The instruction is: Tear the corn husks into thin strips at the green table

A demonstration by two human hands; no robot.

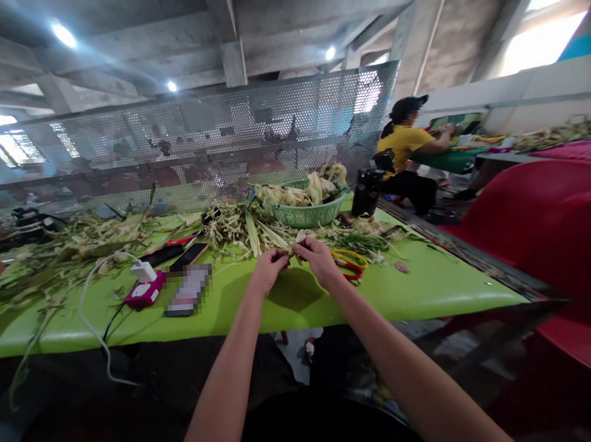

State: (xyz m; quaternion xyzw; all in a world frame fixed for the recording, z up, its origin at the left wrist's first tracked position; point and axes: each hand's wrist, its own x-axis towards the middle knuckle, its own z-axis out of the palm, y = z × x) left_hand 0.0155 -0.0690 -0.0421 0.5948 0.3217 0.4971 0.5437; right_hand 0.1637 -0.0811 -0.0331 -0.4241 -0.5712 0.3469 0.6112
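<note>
My left hand (270, 270) and my right hand (318, 258) meet above the near part of the green table (404, 288). Both are closed in a pinch, fingertips almost touching. A thin, pale plant strip seems to be between them, too small to make out well. Just right of my right hand lie yellow-handled scissors (350, 254), with a red-handled tool (351, 271) beside them. Beyond my hands, a green plastic basket (308, 215) holds pale, dry husk-like leaves (315, 190). Loose husk strips (253, 233) are strewn in front of it.
Left are two phones (190, 256) (188, 291), a magenta power socket (146, 290) with a white charger, and husk scraps (96, 240). A black container (367, 191) stands beside the basket. A perforated metal screen (195, 140) rises behind. Right are a red chair (540, 219) and a seated person (404, 148).
</note>
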